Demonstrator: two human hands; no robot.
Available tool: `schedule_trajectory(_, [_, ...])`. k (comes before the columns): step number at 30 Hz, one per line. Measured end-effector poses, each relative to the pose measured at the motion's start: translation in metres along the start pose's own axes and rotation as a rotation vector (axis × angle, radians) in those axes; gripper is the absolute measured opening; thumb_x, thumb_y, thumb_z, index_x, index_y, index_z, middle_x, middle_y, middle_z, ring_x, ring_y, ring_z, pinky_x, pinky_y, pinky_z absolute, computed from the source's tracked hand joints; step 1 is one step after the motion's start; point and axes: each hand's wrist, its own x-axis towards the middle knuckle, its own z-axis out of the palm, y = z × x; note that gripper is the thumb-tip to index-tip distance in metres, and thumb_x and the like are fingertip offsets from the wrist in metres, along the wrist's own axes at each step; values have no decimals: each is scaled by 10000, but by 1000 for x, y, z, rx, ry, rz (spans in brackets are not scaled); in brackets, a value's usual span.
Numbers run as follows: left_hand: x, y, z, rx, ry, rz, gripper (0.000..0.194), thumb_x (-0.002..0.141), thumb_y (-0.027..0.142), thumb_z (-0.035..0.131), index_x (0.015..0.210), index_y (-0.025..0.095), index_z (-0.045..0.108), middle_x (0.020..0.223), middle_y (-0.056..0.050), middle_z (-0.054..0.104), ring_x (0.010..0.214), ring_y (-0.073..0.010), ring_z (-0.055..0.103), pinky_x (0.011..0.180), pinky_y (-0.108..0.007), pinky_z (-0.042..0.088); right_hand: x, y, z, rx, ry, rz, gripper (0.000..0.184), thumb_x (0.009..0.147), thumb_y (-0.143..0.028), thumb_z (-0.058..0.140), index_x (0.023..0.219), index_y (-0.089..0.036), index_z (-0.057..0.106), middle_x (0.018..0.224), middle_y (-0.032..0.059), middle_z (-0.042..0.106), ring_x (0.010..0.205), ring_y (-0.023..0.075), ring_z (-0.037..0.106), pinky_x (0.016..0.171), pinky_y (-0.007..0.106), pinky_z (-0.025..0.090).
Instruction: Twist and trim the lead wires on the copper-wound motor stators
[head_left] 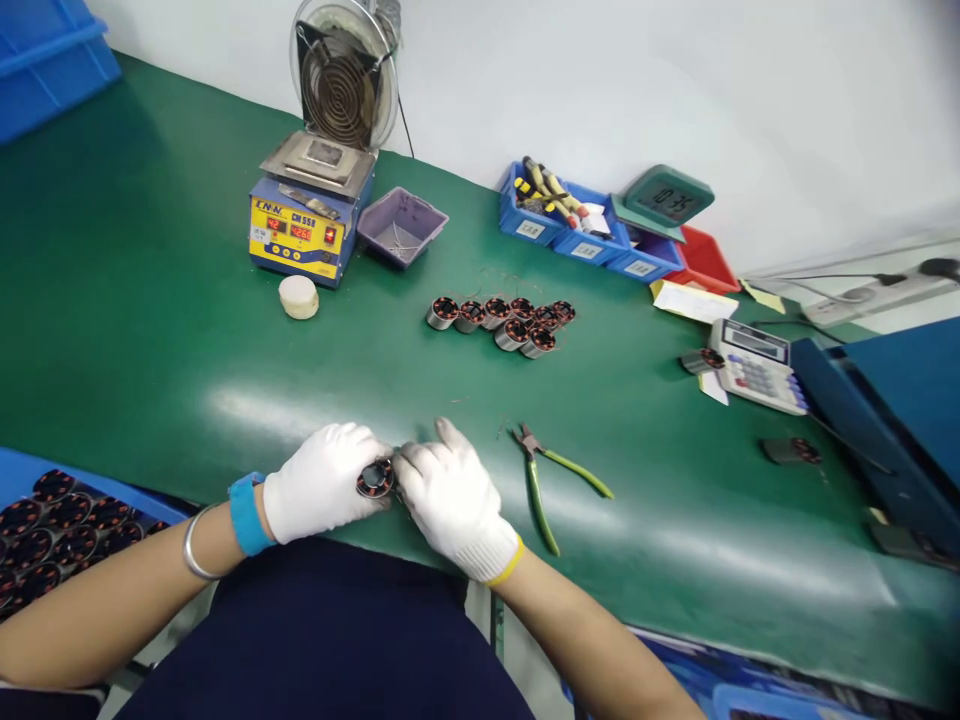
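The step in hand looks like close fingertip work at the rim of a wound ring (376, 492), held over the surface's (300, 370) near edge; it calls for a steady grip and fine control. The left hand's (319, 485) fingers are clamped around the ring, while the right hand's (450, 495) are bent beside it, whether pinching anything I cannot tell.

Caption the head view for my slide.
Gloved left hand holds a stator, right hand beside it; pliers on green table.
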Motion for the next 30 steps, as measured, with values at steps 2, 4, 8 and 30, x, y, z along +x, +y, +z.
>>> schedule_trajectory(2, [0, 2, -1, 32, -9, -3, 268, 815, 424, 615, 911, 174, 628, 828, -65, 634, 787, -247, 604, 691, -361, 445, 2, 2, 1, -99, -102, 5, 246, 907, -129, 433, 1006, -166, 654, 946, 104, 671, 912, 244, 602, 961, 469, 418])
schedule_trajectory(4, [0, 4, -1, 69, -12, -9, 295, 781, 432, 653, 909, 167, 628, 818, -65, 627, 769, -252, 601, 676, -365, 444, -4, 14, -2, -158, -181, 48, 252, 902, -117, 429, 987, -171, 660, 905, 104, 660, 944, 251, 590, 937, 438, 426])
schedule_trajectory(8, [0, 6, -1, 97, -9, -54, 401, 697, 508, 719, 870, 159, 626, 783, -57, 604, 733, -249, 598, 649, -360, 445, -21, 41, -24, -171, -181, 163, 202, 899, -161, 468, 836, -175, 659, 809, 85, 646, 843, 218, 592, 942, 417, 419])
schedule_trajectory(30, [-4, 13, 4, 169, 4, -201, 330, 767, 504, 623, 769, 176, 588, 728, -32, 573, 616, -185, 572, 589, -303, 408, -3, 13, -15, -202, 34, -234, 217, 887, -129, 446, 879, -202, 651, 800, 13, 638, 689, 180, 514, 1084, 524, 267])
